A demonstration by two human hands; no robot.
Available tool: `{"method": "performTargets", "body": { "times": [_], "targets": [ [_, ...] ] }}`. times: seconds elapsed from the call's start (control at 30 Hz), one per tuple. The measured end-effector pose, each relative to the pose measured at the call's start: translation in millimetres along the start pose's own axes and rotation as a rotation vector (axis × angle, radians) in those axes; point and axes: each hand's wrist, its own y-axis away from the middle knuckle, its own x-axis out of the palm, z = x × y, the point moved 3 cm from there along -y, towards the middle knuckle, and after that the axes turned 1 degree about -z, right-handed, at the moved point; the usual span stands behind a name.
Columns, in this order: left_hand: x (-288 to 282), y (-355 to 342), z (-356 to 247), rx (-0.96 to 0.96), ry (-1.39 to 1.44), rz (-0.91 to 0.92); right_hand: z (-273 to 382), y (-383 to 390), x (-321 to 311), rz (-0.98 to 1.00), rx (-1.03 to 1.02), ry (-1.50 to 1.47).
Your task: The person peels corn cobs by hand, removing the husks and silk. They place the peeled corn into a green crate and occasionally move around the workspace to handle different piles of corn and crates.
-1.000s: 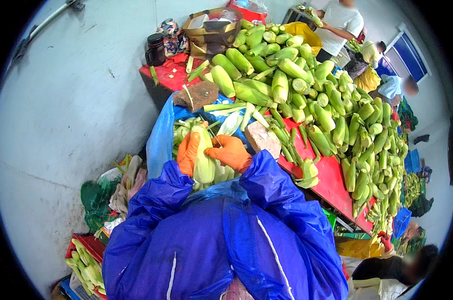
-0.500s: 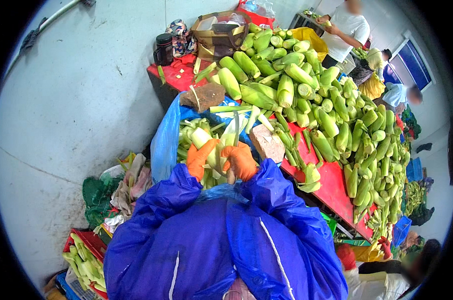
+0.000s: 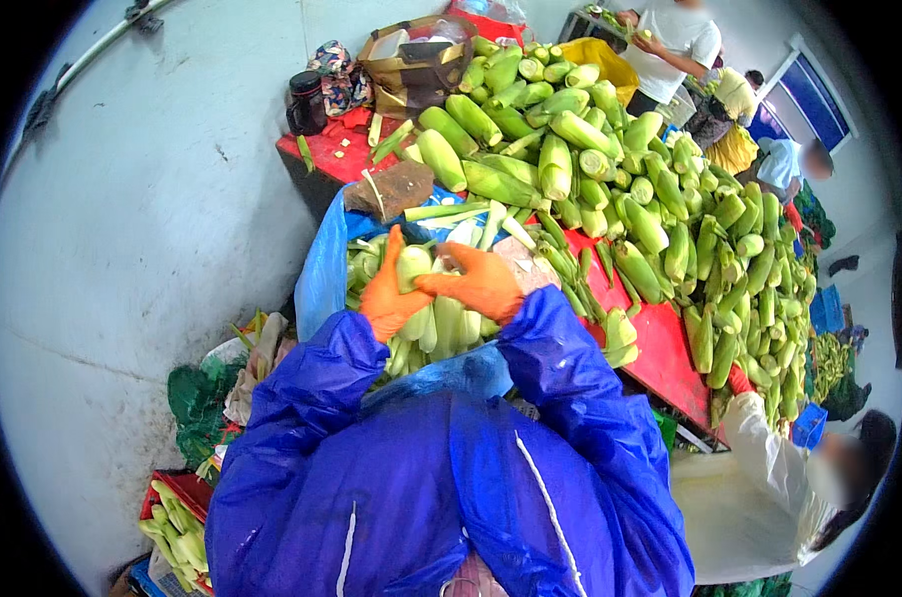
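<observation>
Head cam: left hand (image 3: pixel 385 296) clamped on corn ear (image 3: pixel 413 263), can't tell if right hand (image 3: pixel 483 283) grips, so I'd brace it both-handed.

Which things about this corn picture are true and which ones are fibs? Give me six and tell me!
1. The left hand and the right hand are both gloved in orange. True.
2. The big corn pile lies to the left of the hands. False: the corn pile lies ahead and to the right.
3. The left hand has hold of an ear of corn. True.
4. The sleeves over the arms are yellow. False: the sleeves are blue.
5. A dark flask stands beside a patterned bundle. True.
6. The tabletop is green. False: the tabletop is red.
</observation>
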Motion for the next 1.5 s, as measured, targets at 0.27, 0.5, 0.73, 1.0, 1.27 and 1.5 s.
{"method": "performTargets", "body": {
  "times": [0.27, 0.5, 0.73, 1.0, 1.27, 1.5],
  "targets": [
    [27.5, 23.7, 21.4, -0.062, -0.082, 0.536, -44.3, 21.0, -30.9, -0.142, 0.159, -0.635],
    [55.0, 27.1, -2.2, -0.354, -0.525, 0.891, -102.0, 73.9, -44.3, -0.363, 0.148, -0.935],
    [78.6, 27.5, 16.9, -0.577, -0.397, 0.898, -152.7, 173.4, -55.4, -0.844, 0.318, -1.152],
    [83.7, -21.1, 17.7, -0.400, -0.063, 0.527, -236.2, 357.9, 0.8, -1.693, 0.395, -1.250],
    [-33.2, -101.7, 111.6, -0.505, -0.213, 0.356, -214.1, 621.3, 8.7, -1.546, 1.303, -0.216],
    [-121.5, -102.2, 191.3, -0.442, -0.420, 0.364, -321.2, 653.9, 147.1, -0.373, 1.499, 0.337]
  ]
}}
